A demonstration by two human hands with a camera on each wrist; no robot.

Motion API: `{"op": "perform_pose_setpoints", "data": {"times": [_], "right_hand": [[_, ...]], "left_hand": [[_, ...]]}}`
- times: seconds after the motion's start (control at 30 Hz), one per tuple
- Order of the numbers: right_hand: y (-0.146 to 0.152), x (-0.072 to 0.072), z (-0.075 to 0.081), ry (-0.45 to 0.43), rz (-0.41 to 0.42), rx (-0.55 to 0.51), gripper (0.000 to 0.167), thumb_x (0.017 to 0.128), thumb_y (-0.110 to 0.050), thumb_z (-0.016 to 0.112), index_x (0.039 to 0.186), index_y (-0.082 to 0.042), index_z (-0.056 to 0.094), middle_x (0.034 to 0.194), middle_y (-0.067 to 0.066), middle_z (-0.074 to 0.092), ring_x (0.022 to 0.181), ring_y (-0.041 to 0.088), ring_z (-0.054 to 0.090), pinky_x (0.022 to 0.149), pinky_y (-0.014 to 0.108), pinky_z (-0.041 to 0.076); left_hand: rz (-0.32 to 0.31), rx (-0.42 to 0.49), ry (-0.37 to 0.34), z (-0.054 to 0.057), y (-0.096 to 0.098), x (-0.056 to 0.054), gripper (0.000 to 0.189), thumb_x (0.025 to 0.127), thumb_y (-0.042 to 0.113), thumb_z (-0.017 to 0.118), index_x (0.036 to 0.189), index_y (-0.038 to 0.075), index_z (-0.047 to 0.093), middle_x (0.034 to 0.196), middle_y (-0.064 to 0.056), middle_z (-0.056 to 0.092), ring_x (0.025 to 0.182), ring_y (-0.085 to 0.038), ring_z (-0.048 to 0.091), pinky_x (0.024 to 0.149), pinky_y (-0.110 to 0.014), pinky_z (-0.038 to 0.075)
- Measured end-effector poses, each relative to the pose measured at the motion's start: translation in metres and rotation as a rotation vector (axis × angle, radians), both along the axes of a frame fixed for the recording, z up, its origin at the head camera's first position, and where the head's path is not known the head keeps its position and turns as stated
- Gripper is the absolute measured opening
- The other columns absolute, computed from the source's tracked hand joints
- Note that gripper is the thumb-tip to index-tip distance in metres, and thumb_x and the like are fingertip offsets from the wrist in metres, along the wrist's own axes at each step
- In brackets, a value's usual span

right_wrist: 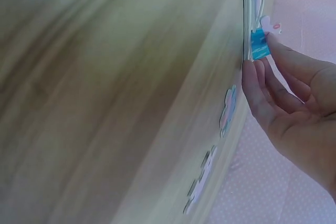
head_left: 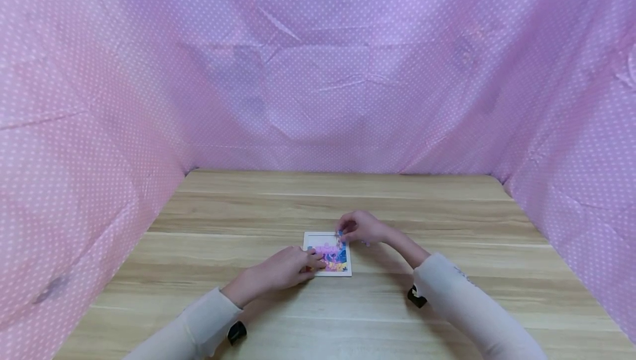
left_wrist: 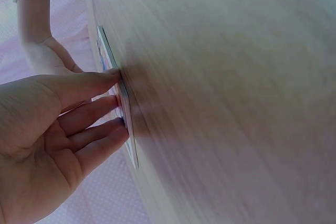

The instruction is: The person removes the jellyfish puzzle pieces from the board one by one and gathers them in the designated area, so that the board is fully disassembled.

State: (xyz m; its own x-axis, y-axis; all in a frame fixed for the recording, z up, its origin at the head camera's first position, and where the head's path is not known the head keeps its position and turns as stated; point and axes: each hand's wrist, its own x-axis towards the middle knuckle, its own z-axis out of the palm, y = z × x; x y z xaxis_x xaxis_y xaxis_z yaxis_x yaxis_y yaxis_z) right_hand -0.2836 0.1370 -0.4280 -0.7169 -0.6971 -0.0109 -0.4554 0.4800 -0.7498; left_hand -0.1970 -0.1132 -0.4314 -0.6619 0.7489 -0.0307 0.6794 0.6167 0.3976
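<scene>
A square jigsaw puzzle in a white frame board (head_left: 349, 265) lies flat on the table, its lower part filled with a pink, blue and yellow picture (head_left: 337, 260). White backing shows along the upper part. My left hand (head_left: 290, 267) rests on the puzzle's left side, fingertips on the picture and thumb (left_wrist: 107, 78) at the near edge. At the upper right corner, my right hand (head_left: 365, 227) pinches a jigsaw piece (right_wrist: 260, 44) with a turquoise part and a pale part between thumb and fingers. That piece stands tilted up at the frame's edge.
Loose jigsaw pieces (right_wrist: 228, 111) lie on the wooden table (head_left: 427, 194) beside my right hand, with more pale pieces (right_wrist: 202, 179) farther along. Pink dotted cloth (head_left: 318, 100) hangs behind the table and along both sides.
</scene>
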Motion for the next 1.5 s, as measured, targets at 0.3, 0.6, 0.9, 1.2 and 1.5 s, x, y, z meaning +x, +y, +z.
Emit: {"op": "perform_pose_setpoints", "data": {"times": [0.3, 0.6, 0.9, 1.2, 1.5], "right_hand": [[0.008, -0.002, 0.001, -0.013, -0.01, -0.062, 0.007, 0.092, 0.002, 0.068, 0.098, 0.004, 0.065, 0.093, 0.012, 0.072, 0.081, 0.015, 0.065, 0.062, 0.022, 0.051], [0.023, -0.003, 0.0, -0.008, -0.058, -0.079, 0.006, 0.094, 0.0, 0.067, 0.098, 0.004, 0.065, 0.091, 0.009, 0.07, 0.081, 0.02, 0.067, 0.063, 0.033, 0.057], [0.039, 0.002, 0.003, 0.026, -0.119, -0.089, 0.017, 0.096, -0.003, 0.065, 0.107, 0.009, 0.067, 0.096, 0.013, 0.07, 0.09, 0.024, 0.068, 0.078, 0.032, 0.056], [0.064, 0.002, -0.002, 0.008, -0.171, -0.074, 0.021, 0.093, -0.003, 0.069, 0.109, 0.009, 0.068, 0.095, 0.013, 0.072, 0.081, 0.014, 0.065, 0.07, 0.026, 0.054], [0.089, 0.005, -0.002, 0.02, -0.189, -0.078, 0.017, 0.092, 0.0, 0.068, 0.107, 0.009, 0.068, 0.095, 0.013, 0.071, 0.08, 0.013, 0.062, 0.068, 0.024, 0.052]], "left_hand": [[-0.003, -0.016, 0.034, 0.0, 0.0, 0.0, 0.03, 0.096, 0.012, 0.069, 0.126, 0.013, 0.071, 0.133, -0.005, 0.063, 0.129, -0.028, 0.055, 0.103, -0.04, 0.047], [-0.015, -0.004, 0.039, -0.001, -0.001, -0.002, 0.028, 0.097, 0.011, 0.068, 0.125, 0.012, 0.072, 0.128, -0.002, 0.066, 0.127, -0.026, 0.056, 0.099, -0.039, 0.05], [-0.011, -0.004, 0.041, -0.002, -0.001, -0.001, 0.028, 0.097, 0.012, 0.067, 0.125, 0.012, 0.072, 0.128, -0.001, 0.066, 0.127, -0.026, 0.056, 0.102, -0.042, 0.047], [-0.006, -0.005, 0.043, -0.002, -0.002, 0.001, 0.029, 0.097, 0.012, 0.067, 0.126, 0.012, 0.071, 0.134, -0.005, 0.062, 0.13, -0.028, 0.054, 0.102, -0.043, 0.047], [0.001, -0.013, 0.032, -0.001, 0.0, 0.002, 0.028, 0.098, 0.012, 0.067, 0.126, 0.013, 0.071, 0.133, -0.003, 0.063, 0.13, -0.026, 0.053, 0.106, -0.043, 0.043]]}}
